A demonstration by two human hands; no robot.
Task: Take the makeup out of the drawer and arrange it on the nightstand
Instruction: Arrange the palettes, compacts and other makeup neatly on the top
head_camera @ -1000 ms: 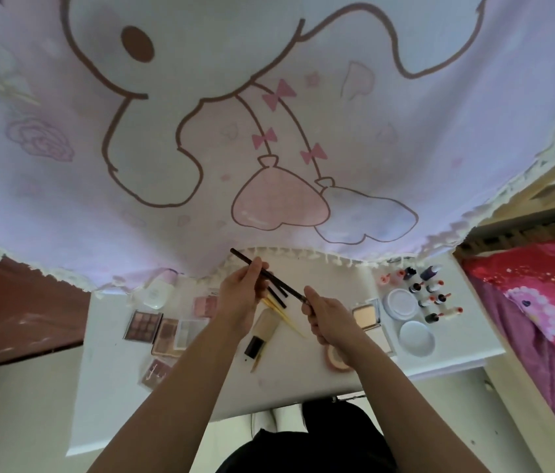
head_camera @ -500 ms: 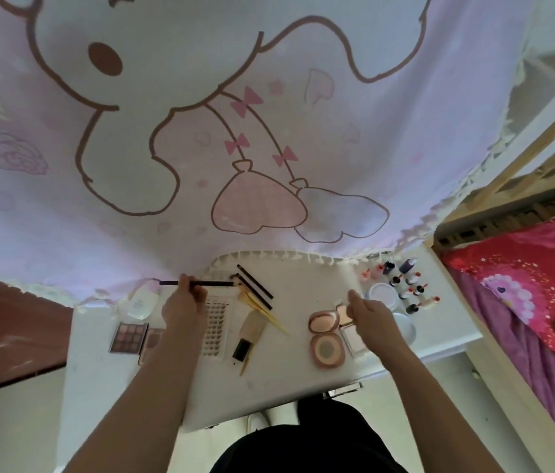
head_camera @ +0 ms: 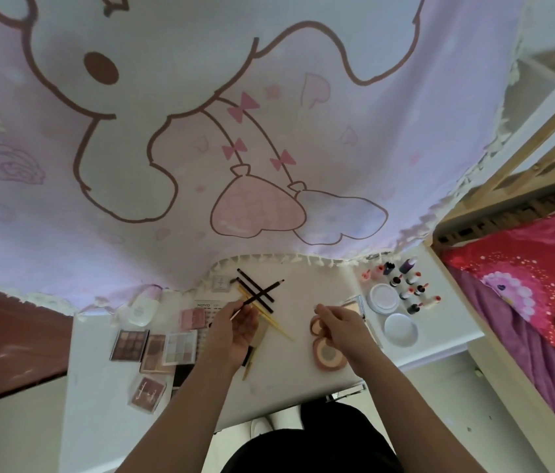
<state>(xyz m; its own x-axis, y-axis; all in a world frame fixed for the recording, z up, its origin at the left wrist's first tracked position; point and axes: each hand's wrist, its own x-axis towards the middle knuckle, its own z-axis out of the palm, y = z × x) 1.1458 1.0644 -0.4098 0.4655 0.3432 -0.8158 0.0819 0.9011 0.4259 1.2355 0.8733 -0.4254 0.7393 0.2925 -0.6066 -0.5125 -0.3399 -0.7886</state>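
We are gripping 1 dark pencil (head_camera: 262, 292) in our left hand (head_camera: 235, 327), crossing it over 2 dark pencils (head_camera: 255, 291) lying on the white surface (head_camera: 306, 285). Our right hand (head_camera: 344, 327) is hovering loosely curled, holding nothing, above the round compact (head_camera: 328, 353).

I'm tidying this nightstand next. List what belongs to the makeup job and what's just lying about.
Job: pencil in the left hand; right hand over the compact; palettes; bottles; jars; nightstand.

Lying about: curtain; bed.
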